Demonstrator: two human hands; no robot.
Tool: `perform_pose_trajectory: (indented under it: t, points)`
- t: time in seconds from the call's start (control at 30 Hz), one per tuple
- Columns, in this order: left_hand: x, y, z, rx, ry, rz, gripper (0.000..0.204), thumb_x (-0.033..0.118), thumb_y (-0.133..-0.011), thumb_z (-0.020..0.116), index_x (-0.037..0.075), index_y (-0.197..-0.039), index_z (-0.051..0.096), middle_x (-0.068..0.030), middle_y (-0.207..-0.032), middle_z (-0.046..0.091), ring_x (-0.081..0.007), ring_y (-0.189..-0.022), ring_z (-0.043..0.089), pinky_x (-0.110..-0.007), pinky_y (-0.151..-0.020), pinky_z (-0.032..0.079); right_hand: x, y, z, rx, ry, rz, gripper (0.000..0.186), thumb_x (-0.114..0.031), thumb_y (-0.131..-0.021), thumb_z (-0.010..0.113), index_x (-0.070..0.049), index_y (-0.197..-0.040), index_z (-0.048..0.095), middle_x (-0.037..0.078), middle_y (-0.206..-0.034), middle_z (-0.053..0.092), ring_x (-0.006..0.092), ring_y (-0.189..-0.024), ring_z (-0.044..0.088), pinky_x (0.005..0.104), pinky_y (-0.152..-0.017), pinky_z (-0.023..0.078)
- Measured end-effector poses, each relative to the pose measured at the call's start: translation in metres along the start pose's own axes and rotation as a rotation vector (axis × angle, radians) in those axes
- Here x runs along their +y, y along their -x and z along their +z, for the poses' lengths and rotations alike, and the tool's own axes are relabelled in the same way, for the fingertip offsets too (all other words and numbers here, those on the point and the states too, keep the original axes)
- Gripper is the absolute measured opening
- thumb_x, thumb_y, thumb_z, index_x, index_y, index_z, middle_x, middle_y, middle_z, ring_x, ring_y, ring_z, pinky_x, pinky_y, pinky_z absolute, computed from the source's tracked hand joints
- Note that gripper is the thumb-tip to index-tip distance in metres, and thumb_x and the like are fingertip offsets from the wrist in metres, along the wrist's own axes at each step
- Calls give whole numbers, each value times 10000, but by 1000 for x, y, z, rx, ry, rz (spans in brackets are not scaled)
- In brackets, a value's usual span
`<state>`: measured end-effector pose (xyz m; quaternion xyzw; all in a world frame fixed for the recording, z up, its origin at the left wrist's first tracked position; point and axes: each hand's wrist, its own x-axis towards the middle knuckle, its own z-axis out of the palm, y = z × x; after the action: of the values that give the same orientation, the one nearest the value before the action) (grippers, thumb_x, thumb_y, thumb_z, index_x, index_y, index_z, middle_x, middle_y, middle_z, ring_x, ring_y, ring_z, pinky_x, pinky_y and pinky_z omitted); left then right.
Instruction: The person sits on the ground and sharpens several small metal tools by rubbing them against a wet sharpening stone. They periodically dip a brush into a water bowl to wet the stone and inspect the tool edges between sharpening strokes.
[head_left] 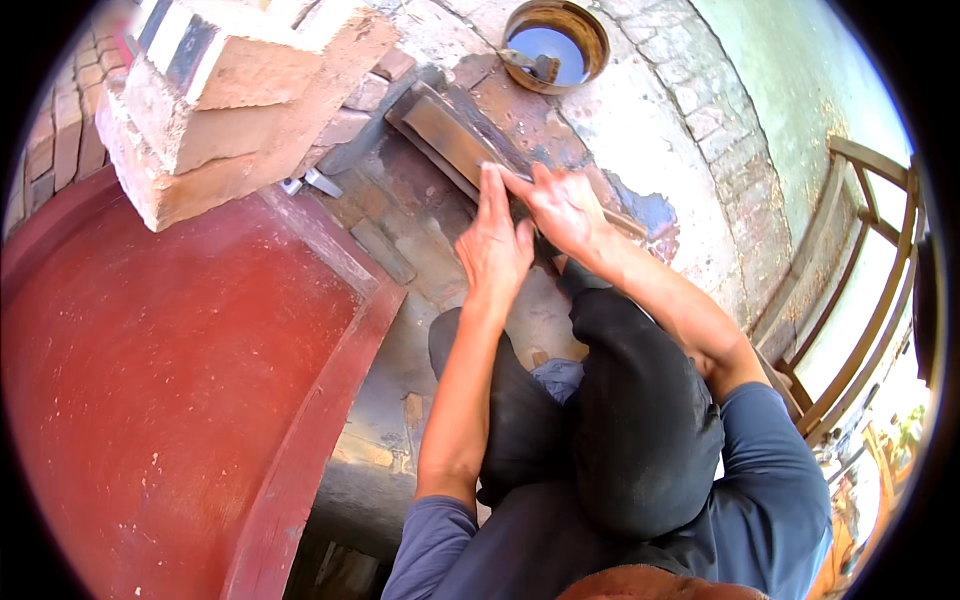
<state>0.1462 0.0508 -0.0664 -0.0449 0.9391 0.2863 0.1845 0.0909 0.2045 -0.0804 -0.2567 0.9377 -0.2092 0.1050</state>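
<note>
My left hand (pixel 492 245) reaches up with its fingers stretched straight and its thumb apart, fingertips at the near edge of a long, narrow brown block (pixel 440 133). My right hand (pixel 563 212) is closed beside it, its forefinger touching the left fingertips. What lies under the right fingers is hidden. The block looks wet and lies slanted on the ground. A thin wooden strip (pixel 626 222) shows just right of my right hand. Beyond the block stands a round bowl (pixel 590 30) of water with a brush (pixel 541 66) in it.
A red-painted wooden panel (pixel 190 370) fills the left side. On its far end rest stacked pale bricks (pixel 240 130). A wooden chair-like frame (pixel 860 300) leans at the right by a pale green wall (pixel 790 70). My bent knees (pixel 640 400) are close below my hands.
</note>
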Motion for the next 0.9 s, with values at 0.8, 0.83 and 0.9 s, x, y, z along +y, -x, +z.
perform_pose_trajectory:
  t: [0.8, 0.83, 0.9]
  points:
    - [5, -12, 8, 133, 58, 16, 981, 215, -882, 794, 53, -1690, 260, -199, -1697, 415, -438, -1301, 644, -502, -1010, 574, 5, -9, 4, 71, -91, -8, 485, -158, -948, 645, -130, -1431, 663, 245, -892, 694, 392, -742, 741, 471, -583, 578]
    - [6, -16, 3, 150, 74, -22, 957, 205, -890, 783, 54, -1685, 272, -201, -1682, 437, -437, -1313, 635, -508, -1012, 571, 0, -19, -1, 91, -92, -24, 472, -172, -961, 635, -121, -1429, 656, 239, -887, 696, 397, -725, 733, 467, -580, 573]
    - [7, -14, 2, 134, 67, -29, 944, 187, -898, 769, 63, -1688, 267, -197, -1674, 450, -435, -1317, 635, -509, -1009, 571, -2, -16, 1, 62, -86, -28, 475, -183, -952, 643, -105, -1420, 660, 253, -876, 690, 399, -713, 730, 466, -577, 571]
